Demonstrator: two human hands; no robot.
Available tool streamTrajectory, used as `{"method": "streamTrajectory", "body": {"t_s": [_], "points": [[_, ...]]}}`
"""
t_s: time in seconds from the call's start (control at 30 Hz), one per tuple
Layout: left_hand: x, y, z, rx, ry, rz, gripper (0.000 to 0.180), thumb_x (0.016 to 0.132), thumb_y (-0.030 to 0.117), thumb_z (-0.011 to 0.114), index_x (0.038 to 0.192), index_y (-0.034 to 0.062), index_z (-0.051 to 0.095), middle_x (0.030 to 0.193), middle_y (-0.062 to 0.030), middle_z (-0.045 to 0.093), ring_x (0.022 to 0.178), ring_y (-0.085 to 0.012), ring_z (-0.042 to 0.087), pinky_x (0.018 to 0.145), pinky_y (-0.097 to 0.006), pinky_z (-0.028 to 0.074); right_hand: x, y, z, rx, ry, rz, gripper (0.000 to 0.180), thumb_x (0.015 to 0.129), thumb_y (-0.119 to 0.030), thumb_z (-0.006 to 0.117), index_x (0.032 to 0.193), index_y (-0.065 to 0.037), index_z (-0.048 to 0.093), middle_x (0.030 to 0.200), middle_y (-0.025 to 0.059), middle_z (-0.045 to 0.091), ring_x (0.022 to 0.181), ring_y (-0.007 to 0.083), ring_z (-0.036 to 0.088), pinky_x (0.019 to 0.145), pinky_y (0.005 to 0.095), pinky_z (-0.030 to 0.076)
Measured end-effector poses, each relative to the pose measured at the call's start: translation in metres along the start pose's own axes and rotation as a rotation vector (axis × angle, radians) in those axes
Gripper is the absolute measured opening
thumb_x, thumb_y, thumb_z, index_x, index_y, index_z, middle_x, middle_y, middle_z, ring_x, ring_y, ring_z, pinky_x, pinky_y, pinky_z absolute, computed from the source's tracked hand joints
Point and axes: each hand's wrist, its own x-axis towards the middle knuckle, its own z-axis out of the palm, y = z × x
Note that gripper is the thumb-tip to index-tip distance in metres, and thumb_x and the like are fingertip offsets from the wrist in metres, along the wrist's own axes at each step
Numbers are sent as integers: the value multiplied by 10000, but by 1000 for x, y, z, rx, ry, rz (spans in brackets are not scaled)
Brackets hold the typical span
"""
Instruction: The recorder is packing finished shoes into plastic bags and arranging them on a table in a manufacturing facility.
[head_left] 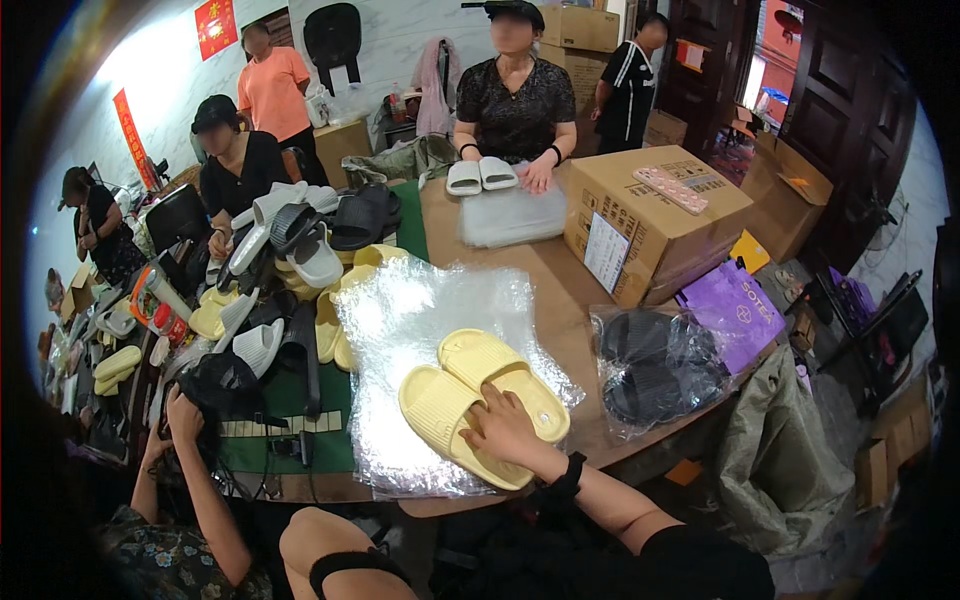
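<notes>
A pair of pale yellow slippers (470, 385) lies side by side on a crinkled sheet of clear plastic (400, 310) at the near edge of the brown table (560, 290). My right hand (505, 430) rests on top of their near ends, fingers spread across both, wearing a black wristband. My left hand is not visible; only a bent bare limb with a black band (335, 560) shows at the bottom edge.
A clear bag of black slippers (655, 375) lies to the right, with a purple bag (735, 310) and a cardboard box (650, 215) beyond. Mixed slippers (290, 250) are heaped at left. A person opposite holds white slippers (480, 175). A co-worker's hand (185, 415) is at lower left.
</notes>
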Motion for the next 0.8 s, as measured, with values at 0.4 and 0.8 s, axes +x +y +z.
{"method": "streamTrajectory", "body": {"t_s": [0.4, 0.8], "points": [[-5, 27, -36, 818, -104, 70, 853, 942, 540, -2, 1119, -12, 625, 1138, -224, 600, 1175, -389, 479, 1038, -519, 278, -1, 9, 3, -16, 4, 5, 484, 844, -434, 536, 1147, -58, 569, 1349, 224, 404, 1294, 320, 344, 1038, 437, 260], [-222, -39, -167, 2028, 168, -782, 356, 774, 187, 642, 1096, 43, 598, 1114, -180, 572, 1024, -324, 562, 872, -444, 443, 15, 0, -32, 223, -171, 36, 457, 840, -412, 550, 991, 15, 612, 1184, 231, 482, 1122, 360, 474, 944, 477, 338]]}}
